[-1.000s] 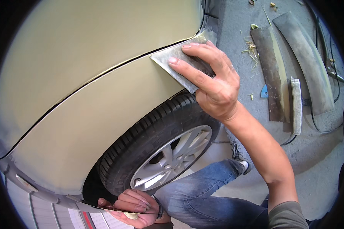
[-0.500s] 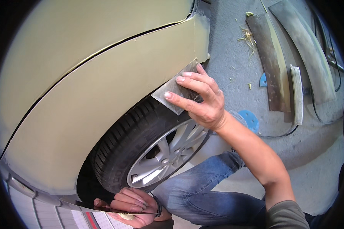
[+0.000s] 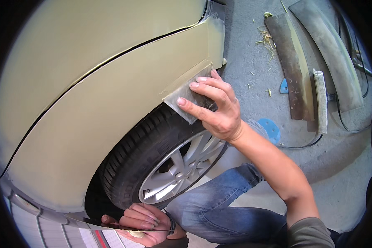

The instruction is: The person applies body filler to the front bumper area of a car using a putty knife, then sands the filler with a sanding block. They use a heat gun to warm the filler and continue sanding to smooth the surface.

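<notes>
Nearest, your left hand (image 3: 141, 218) grasps a thin plate (image 3: 98, 224) beside your denim-covered knee (image 3: 178, 211). Farther out, just above the tyre (image 3: 134, 153), your right hand (image 3: 217, 101) grips a flat grey sheet (image 3: 182, 96) against the beige panel (image 3: 107, 103), along its lower edge toward the right-hand end; your thumb is hidden. Beyond, a blue disc (image 3: 271, 130) and two long curved strips (image 3: 291, 68) lie on the concrete floor (image 3: 250, 45).
</notes>
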